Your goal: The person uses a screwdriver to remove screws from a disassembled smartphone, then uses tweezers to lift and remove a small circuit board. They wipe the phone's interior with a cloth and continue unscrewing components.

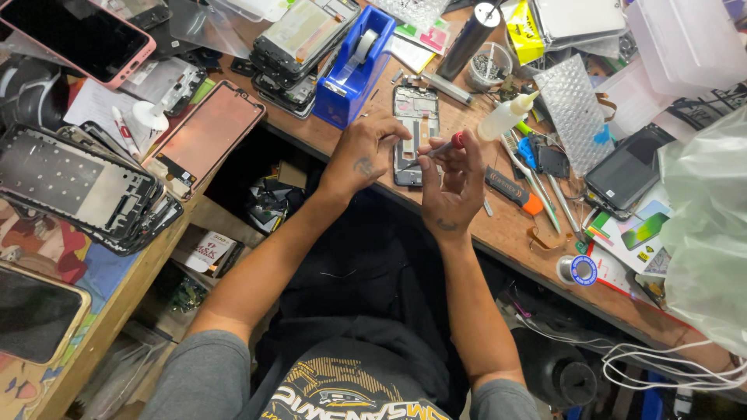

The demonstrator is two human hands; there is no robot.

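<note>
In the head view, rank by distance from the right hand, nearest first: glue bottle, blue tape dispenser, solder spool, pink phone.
From the right hand:
1. Glue bottle, just up-right of it.
2. Blue tape dispenser, up-left.
3. Solder spool, down-right; close to the dispenser's distance, hard to call.
4. Pink phone, far top-left.

Both forearms bare, reaching fwd and converging, left hand (364, 158) palm down, fingers curled, tips pressed down, right hand (451, 183) just beside it, palm twd the person, wrist bent back, thumb and fingers pinched shut at the top
</note>
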